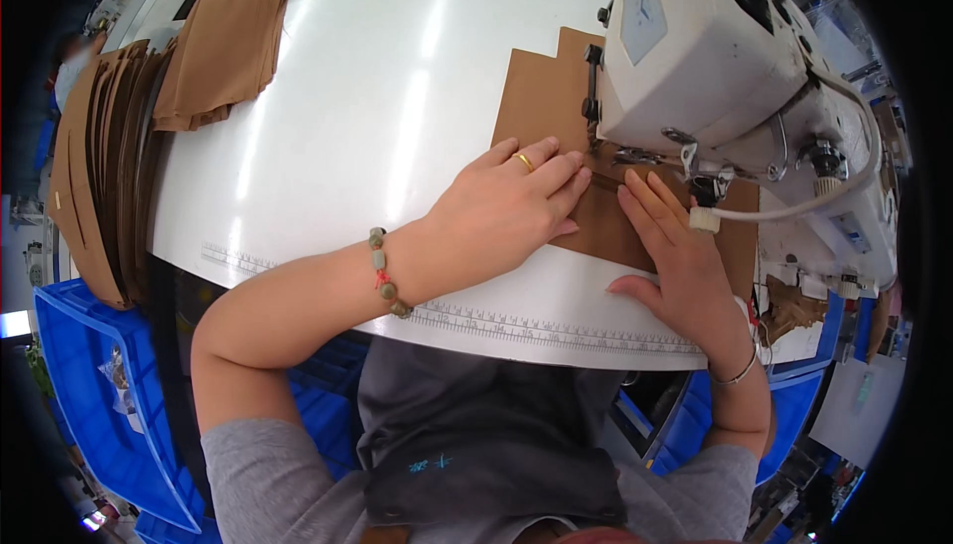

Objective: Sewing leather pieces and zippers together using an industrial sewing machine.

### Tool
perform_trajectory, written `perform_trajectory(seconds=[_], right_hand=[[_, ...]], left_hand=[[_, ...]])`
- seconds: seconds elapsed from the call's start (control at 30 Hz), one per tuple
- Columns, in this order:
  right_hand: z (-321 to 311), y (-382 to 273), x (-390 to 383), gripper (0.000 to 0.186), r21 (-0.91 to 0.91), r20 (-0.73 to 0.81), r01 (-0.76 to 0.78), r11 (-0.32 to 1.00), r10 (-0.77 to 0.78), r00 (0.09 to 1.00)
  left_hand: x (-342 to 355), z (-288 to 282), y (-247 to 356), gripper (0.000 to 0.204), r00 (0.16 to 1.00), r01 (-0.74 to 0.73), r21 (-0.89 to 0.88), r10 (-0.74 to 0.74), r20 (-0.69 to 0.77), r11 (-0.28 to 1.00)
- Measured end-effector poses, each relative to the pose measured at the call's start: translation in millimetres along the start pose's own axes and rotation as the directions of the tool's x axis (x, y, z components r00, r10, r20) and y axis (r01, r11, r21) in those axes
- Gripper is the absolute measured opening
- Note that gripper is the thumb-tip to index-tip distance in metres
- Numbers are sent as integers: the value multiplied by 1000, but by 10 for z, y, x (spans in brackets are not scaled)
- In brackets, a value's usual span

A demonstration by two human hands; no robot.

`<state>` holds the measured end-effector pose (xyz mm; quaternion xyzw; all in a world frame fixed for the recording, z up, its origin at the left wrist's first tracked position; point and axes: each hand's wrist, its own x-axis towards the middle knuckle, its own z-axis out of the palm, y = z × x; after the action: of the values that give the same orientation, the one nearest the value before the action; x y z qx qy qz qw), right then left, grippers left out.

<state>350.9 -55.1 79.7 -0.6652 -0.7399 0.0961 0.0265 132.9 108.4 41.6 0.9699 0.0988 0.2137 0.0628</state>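
A brown cloth piece (pixel 541 97) with a stepped far edge lies under the presser foot of a white sewing machine (pixel 695 48). My left hand (pixel 501 206) rests on the cloth just left of the needle area, its fingers laid on the fabric and its thumb near the cloth's front edge. My right hand (pixel 680 256) lies on the cloth in front of the machine head, fingers stretched out flat and thumb spread to the left. Between my fingertips runs a darker fold or seam line. The needle tip is too small to make out.
A stack of brown cloth pieces (pixel 228 43) sits at the far left of the white table (pixel 347 147). Beside it hang several brown panels (pixel 89 167). A printed ruler (pixel 536 331) follows the near edge. Blue bins (pixel 109 385) stand below left, others below right.
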Motion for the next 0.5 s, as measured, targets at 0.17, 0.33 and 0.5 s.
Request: perform_trajectory(seconds=[0.17, 0.33, 0.5], right_hand=[[34, 49, -47, 99, 2, -21, 10, 1000, -10, 1000], [5, 21, -17, 99, -27, -20, -22, 999, 22, 1000], [8, 86, 1, 97, -65, -26, -28, 997, 27, 999]], left_hand=[[-6, 41, -5, 46, 1000, 9, -17, -10, -20, 1000], [4, 48, -24, 45, 999, 20, -48, -23, -49, 999], [28, 102, -21, 44, 997, 31, -49, -34, -64, 998]])
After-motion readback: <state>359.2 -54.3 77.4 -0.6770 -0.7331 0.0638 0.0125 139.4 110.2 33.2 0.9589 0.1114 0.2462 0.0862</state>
